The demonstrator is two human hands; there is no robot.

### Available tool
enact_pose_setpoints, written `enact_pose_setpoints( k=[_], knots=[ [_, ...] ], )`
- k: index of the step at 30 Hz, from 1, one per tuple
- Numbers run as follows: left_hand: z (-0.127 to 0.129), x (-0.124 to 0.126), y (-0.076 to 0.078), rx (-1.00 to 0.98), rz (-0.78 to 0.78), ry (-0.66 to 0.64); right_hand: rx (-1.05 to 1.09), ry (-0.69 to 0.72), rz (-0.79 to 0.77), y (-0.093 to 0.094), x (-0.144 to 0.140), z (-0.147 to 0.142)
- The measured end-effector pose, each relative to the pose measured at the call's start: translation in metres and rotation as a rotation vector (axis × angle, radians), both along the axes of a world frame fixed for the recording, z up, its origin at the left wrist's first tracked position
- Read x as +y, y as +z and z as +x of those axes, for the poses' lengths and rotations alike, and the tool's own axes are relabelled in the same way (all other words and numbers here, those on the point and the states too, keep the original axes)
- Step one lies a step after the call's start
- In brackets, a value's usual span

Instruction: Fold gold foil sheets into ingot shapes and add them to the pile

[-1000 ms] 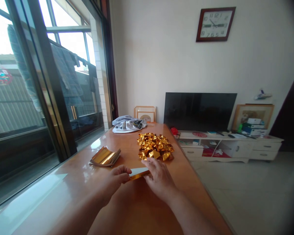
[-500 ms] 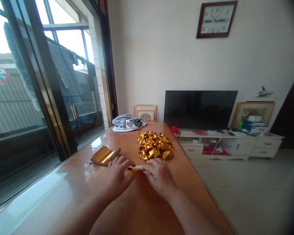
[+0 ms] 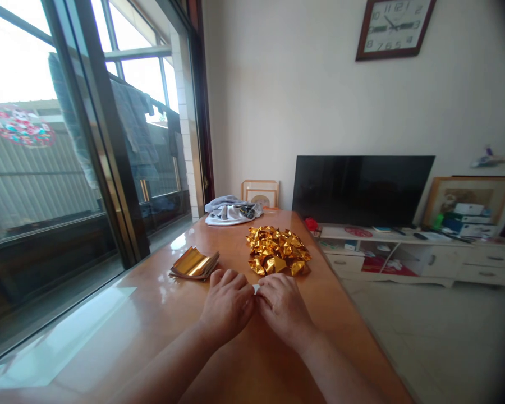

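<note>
Between my two hands is a small piece of folded foil paper; only a bit of its whitish side shows, the rest is covered by fingers. My left hand is closed on its left end, knuckles up. From the other side my right hand pinches it, the fingertips nearly meeting those of the left. Just beyond my hands lies a heap of folded gold foil pieces. A stack of flat gold foil sheets, slightly curled, rests to the left beyond my left hand.
The glossy wooden table runs away from me. A bundle of grey cloth lies at its far end, near framed pictures. A glass sliding door is at left. A television stands on a white cabinet at right.
My left hand has come in against the right and its fingers have curled over the foil paper, hiding most of it. The whole view has shifted, with things appearing farther right.
</note>
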State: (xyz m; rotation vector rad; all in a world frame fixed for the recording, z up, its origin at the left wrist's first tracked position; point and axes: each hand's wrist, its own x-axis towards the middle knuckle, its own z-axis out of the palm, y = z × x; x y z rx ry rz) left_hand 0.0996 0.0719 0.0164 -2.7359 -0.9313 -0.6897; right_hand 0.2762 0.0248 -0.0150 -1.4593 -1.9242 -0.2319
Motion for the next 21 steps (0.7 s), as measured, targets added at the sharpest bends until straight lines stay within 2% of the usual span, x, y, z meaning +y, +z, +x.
enact_pose_setpoints(
  k=[8,15,17,21],
  knots=[
    [-0.009,0.0,0.007,0.052,-0.001,-0.019,-0.004,-0.03,-0.019,0.001,0.001,0.009],
    [-0.023,0.008,0.008,0.013,0.006,0.005,0.01,-0.183,-0.057,0.007,0.005,0.03],
    [-0.024,0.008,0.006,0.026,0.005,-0.002,0.028,-0.167,-0.046,0.007,0.004,0.026],
    [-0.021,0.002,-0.001,0.05,0.021,-0.009,0.011,-0.026,-0.049,0.003,0.0,0.01]
  ],
)
